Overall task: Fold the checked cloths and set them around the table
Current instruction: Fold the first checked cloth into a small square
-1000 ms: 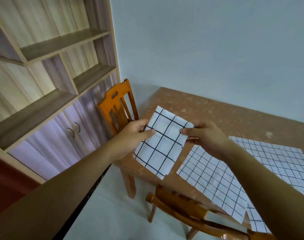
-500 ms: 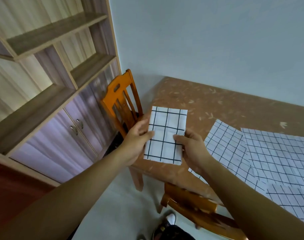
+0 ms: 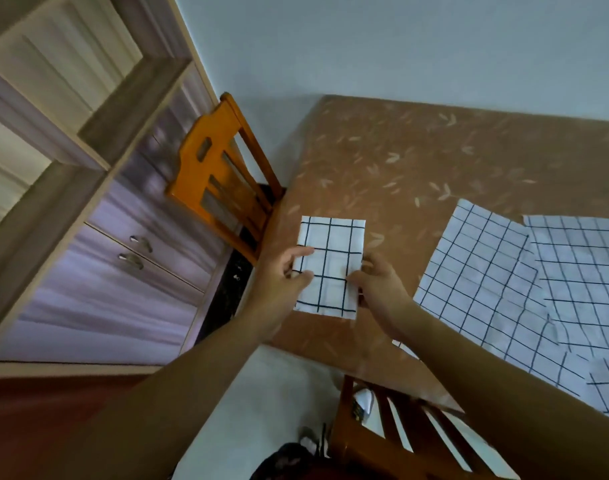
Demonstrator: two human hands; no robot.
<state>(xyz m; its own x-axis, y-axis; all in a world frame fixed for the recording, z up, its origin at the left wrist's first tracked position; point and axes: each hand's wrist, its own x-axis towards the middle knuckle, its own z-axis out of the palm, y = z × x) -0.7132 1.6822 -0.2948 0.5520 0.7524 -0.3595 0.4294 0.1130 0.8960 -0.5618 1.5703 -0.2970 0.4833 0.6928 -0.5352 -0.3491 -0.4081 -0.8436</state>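
The folded cloth (image 3: 327, 268) is at the near left part of the surface (image 3: 417, 161). The left hand (image 3: 282, 271) pinches its left edge and the right hand (image 3: 379, 289) its right edge. To its right, and apart from it, a spread cloth (image 3: 476, 271) lies flat on the surface, overlapping a second spread cloth (image 3: 580, 271) farther right. One chair (image 3: 220, 181) stands at the surface's left end, between it and the cabinet (image 3: 123, 265). Shelves (image 3: 71, 116) sit above the cabinet. A second chair (image 3: 400, 441) is tucked against the near edge, below the right forearm. The wall (image 3: 400, 46) runs behind the surface. A shoe (image 3: 308, 441) rests on the floor just left of the second chair.
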